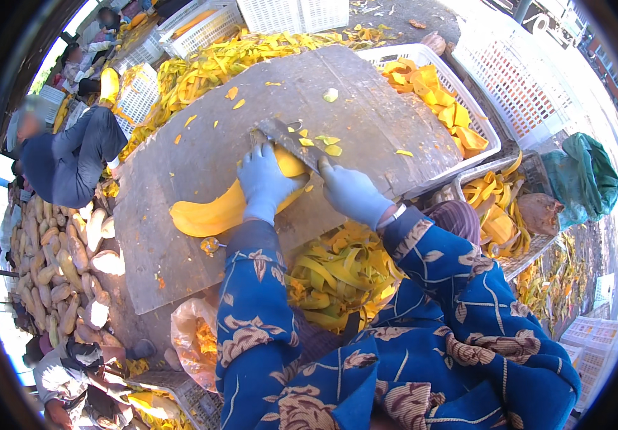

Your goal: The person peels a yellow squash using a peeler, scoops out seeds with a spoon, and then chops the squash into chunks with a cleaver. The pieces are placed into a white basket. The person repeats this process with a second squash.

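Note:
On a worn board point(169, 161) lies a long peeled yellow-orange squash point(207, 214), its narrow end toward the lower left. My left hand point(267, 180), in a pale blue glove, presses down on the squash near its far end. In my right hand point(353, 192), gloved the same way, is the handle of a broad-bladed knife point(286, 142). Its blade lies across the far end of the squash; whether it has cut in cannot be told. Small yellow peel pieces point(331, 145) are scattered beside the blade. Close to my left sleeve sits a small metal tool point(210, 245) with orange pulp on it.
A white crate point(489, 126) of orange squash pieces adjoins the board's right side. Another crate point(529, 252) holds peels. Peel strips point(341, 274) heap below the board. A pulp-filled plastic bag point(193, 322) stands lower left. Whole squashes point(61, 269) and a seated person point(67, 156) are left.

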`<state>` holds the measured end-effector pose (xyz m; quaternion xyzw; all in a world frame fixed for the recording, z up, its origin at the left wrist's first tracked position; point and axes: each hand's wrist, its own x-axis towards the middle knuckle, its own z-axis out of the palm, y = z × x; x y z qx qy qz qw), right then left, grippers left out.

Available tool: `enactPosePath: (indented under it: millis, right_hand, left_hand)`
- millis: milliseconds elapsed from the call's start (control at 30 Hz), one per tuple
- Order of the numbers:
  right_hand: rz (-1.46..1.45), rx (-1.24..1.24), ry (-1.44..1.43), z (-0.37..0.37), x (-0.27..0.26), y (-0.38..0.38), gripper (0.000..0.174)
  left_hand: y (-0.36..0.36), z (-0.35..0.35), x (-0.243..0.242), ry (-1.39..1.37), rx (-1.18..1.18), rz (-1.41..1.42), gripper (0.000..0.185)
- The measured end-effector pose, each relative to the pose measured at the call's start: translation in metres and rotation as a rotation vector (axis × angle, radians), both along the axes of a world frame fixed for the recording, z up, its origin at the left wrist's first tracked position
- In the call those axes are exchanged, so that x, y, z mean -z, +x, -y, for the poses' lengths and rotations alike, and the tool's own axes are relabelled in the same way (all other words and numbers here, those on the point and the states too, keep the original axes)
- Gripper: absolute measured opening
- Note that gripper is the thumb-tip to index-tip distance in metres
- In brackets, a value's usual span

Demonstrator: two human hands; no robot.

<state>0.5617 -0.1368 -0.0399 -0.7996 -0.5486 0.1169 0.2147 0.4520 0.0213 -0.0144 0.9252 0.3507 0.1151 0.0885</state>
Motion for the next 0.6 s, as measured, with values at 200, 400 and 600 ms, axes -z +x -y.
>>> enactPosePath:
  millis: [200,400,600]
  right_hand:
    - [-0.072,0.056,0.035,0.006,0.013,0.016,0.038]
    - [-0.095,0.028,0.083,0.048,0.007,-0.023,0.050]
    - [-0.066,0.037,0.055,0.044,0.013,-0.032,0.058]
  left_hand:
    - [0.009,-0.006,0.013,0.057,0.024,0.000,0.096]
    - [0.012,-0.008,0.003,0.006,0.017,0.015,0.079]
    - [0.018,-0.015,-0.001,-0.148,0.000,-0.050,0.075]
